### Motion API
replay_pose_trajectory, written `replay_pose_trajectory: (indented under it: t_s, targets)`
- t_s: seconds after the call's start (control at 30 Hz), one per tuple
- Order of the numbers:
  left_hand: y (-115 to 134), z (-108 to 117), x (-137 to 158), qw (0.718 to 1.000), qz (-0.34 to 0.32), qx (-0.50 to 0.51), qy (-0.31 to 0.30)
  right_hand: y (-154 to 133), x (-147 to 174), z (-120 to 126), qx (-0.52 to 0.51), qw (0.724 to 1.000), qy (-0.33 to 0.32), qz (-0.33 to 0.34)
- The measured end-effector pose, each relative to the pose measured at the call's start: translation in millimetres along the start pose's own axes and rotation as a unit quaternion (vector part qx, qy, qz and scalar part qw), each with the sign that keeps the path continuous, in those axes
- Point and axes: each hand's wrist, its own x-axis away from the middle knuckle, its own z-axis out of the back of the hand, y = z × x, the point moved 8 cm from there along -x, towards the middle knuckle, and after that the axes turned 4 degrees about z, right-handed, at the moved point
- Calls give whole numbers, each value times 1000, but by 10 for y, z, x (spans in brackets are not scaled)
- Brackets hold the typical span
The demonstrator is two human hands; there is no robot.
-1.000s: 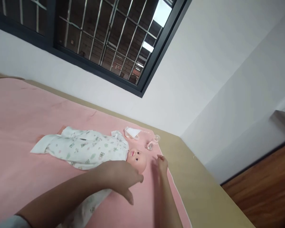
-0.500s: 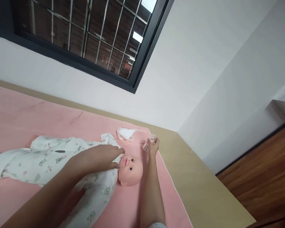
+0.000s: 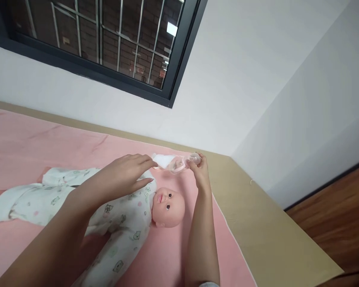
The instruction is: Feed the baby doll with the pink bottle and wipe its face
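Observation:
A baby doll in white printed clothes lies on its back, its head toward the right. Above its chest and shoulder hovers my left hand, fingers apart with nothing in them. Beyond the doll's head, my right hand grips a clear baby bottle by its rounded, domed end near a pale pink ring. The bottle is tilted sideways, its body pointing left toward my left fingertips. Behind the bottle a white folded cloth or packet lies partly hidden.
A pink sheet covers much of the light wooden surface. White walls rise at the back and right, with a barred, dark-framed window. Brown wood panelling stands at the lower right.
My right hand has lifted the bottle and turned it leftward, so more of it shows. My left hand has moved off the doll's face and up toward the bottle.

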Motion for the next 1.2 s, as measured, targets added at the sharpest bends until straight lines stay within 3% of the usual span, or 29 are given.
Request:
replay_pose_trajectory:
  t_s: [0.13, 0.37, 0.53, 0.73, 1.2]
  targets:
    - [38, 46, -55, 998, 31, 26, 43, -542, 242, -416, -30, 989, -132, 62]
    - [-17, 21, -94, 985, 68, 157, -6, -1033, 701, -903, -105, 964, -224, 95]
    - [-94, -38, -110, 970, 69, 232, -39, -1103, 831, -1091, -130, 953, -248, 113]
    - [-173, 26, -128, 988, 66, 137, -4, -1108, 807, -1060, -72, 959, -247, 122]
    - [-165, -44, -106, 991, 75, 86, -75, -959, 781, -1086, -76, 952, -286, 80]
